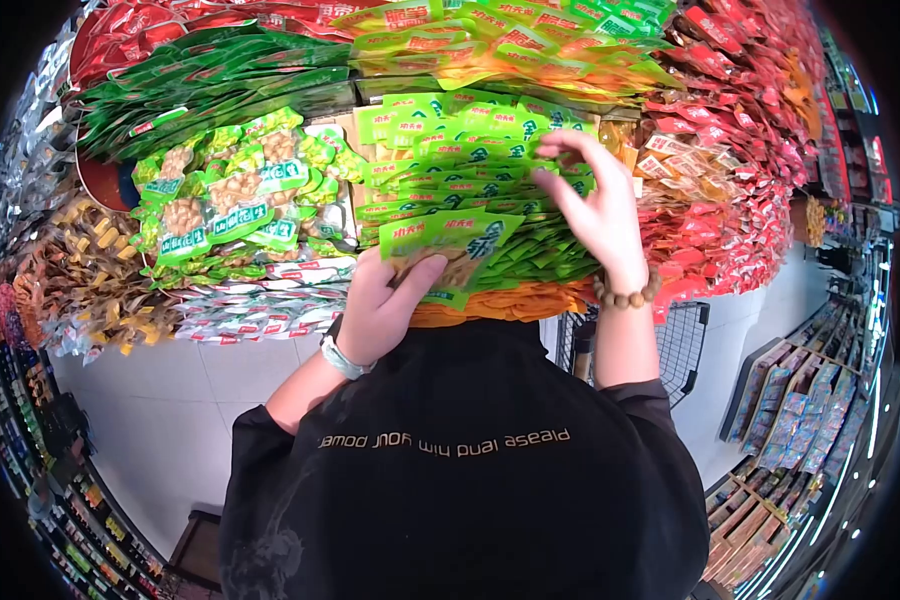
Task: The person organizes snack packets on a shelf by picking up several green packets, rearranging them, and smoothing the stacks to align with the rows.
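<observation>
My left hand (385, 300) is closed on a green snack packet (450, 238), its thumb across the lower part of the front. A white band circles that wrist. Over the right side of the stacked green packets (450, 160) is my right hand (600, 190), with thumb and fingers apart and nothing visible between them. A beaded bracelet is on the right wrist. The stacked packets stand in overlapping rows between the two hands and beyond them. Whether the right fingertips touch a packet cannot be made out.
Clear-and-green nut bags (232, 200) lie to the left, dark green packets (210, 75) behind them. Red packets (710, 200) fill the right side. Orange packets (515, 303) line the near edge. A wire cart (682, 345) stands at the lower right, near a small shelf rack (795, 400).
</observation>
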Tool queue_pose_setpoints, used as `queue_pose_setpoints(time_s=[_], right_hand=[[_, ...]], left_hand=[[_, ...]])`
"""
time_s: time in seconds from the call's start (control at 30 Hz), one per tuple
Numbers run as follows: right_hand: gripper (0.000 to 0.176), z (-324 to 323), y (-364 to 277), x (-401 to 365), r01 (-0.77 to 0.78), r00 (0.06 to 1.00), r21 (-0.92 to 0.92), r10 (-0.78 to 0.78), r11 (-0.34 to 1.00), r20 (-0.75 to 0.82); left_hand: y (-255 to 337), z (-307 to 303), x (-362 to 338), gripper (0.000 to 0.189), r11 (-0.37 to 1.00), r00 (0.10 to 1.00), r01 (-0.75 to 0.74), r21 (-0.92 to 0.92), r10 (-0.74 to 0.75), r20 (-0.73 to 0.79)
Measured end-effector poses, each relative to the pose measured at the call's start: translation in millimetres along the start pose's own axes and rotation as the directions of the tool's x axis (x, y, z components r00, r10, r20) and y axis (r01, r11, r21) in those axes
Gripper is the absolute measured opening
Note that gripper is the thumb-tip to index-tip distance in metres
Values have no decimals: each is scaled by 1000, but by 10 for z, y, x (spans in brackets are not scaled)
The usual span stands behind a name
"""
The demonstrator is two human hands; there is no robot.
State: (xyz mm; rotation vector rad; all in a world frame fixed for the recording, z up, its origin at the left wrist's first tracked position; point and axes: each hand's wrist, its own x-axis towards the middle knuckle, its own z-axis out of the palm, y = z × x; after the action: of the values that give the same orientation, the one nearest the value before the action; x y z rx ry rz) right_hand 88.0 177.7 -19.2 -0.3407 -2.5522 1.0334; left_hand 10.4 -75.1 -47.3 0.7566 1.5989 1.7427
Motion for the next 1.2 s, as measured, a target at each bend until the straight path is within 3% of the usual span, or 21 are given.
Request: queue_pose_setpoints(time_s=[0.07, 0.1, 0.13, 0.17, 0.27, 0.33, 0.37, 0.43, 0.47, 0.5, 0.53, 0.57, 0.6, 0.67, 0.73, 0.8, 0.83, 1.03, 1.07, 1.2], right_hand=[[50, 9, -119, -173, -213, 962, 329, 139, 920, 234], [56, 105, -174, -283, -204, 959, 442, 87, 873, 271], [63, 216, -233, -384, -200, 954, 549, 33, 812, 299], [67, 228, -323, -429, -79, 956, 400, -44, 913, 289], [49, 407, -320, -644, -367, 919, 528, 209, 766, 335], [40, 368, -337, -734, -580, 812, 563, 366, 588, 454], [36, 353, -341, -781, -672, 741, 566, 431, 477, 516], [33, 408, -199, -859, -510, 860, 639, 335, 575, 385], [31, 422, -146, -887, -421, 907, 662, 280, 619, 315], [29, 398, -161, -895, -436, 897, 727, 326, 531, 300], [29, 353, -145, -895, -391, 914, 692, 342, 606, 217], [28, 281, -94, -880, -349, 927, 646, 350, 679, 133], [28, 196, -38, -866, -311, 935, 590, 350, 745, 50], [29, -26, 82, -834, -223, 915, 514, 360, 828, -183], [30, -283, 145, -737, -160, 851, 591, 414, 790, -323], [31, -547, 200, -599, -62, 838, 451, 292, 891, -461], [31, -657, 233, -534, -40, 848, 436, 262, 899, -462], [29, -848, 313, -149, -13, 952, 126, 51, 992, -303], [27, -855, 280, -118, -80, 964, 56, 91, 995, -249], [24, -809, 379, 22, -65, 993, 24, 67, 998, -102]], left_hand=[[-61, 13, -10, 27, 984, 987, 155, -87, -152, 46], [-83, 24, -8, 28, 965, 972, 232, -126, -223, 77], [-82, 52, -6, 31, 979, 980, 187, -76, -181, 76], [-77, 98, -5, 34, 989, 987, 142, -26, -140, 79], [-151, 212, -18, 40, 998, 997, 58, 38, -61, 56], [-122, 212, -26, 36, 997, 994, 66, 46, -70, 79], [-63, 180, -24, 34, 984, 977, 128, 122, -146, 155], [235, 76, 43, 30, 934, 910, 221, 282, -301, 285], [309, 44, 48, 26, 949, 950, 127, 289, -200, 240], [367, 9, 47, 23, 954, 977, 32, 298, -93, 193], [443, -42, 47, 20, 949, 989, -61, 310, 16, 147], [572, -168, 42, 15, 915, 964, -254, 313, 215, 155], [751, -309, 34, 11, 845, 901, -434, 312, 403, 161], [1181, -431, -102, 9, 765, 776, -630, 135, 615, 137], [1387, -466, -189, 7, 622, 608, -781, -45, 776, 167], [1487, -467, -288, 7, 515, 488, -844, -149, 853, 185], [1562, -473, -326, 7, 476, 446, -853, -214, 878, 174], [1602, -441, -412, 7, 474, 461, -822, -315, 879, 120], [1607, -444, -426, 7, 472, 462, -820, -325, 880, 111], [1600, -453, -451, 7, 468, 467, -813, -347, 880, 91]])
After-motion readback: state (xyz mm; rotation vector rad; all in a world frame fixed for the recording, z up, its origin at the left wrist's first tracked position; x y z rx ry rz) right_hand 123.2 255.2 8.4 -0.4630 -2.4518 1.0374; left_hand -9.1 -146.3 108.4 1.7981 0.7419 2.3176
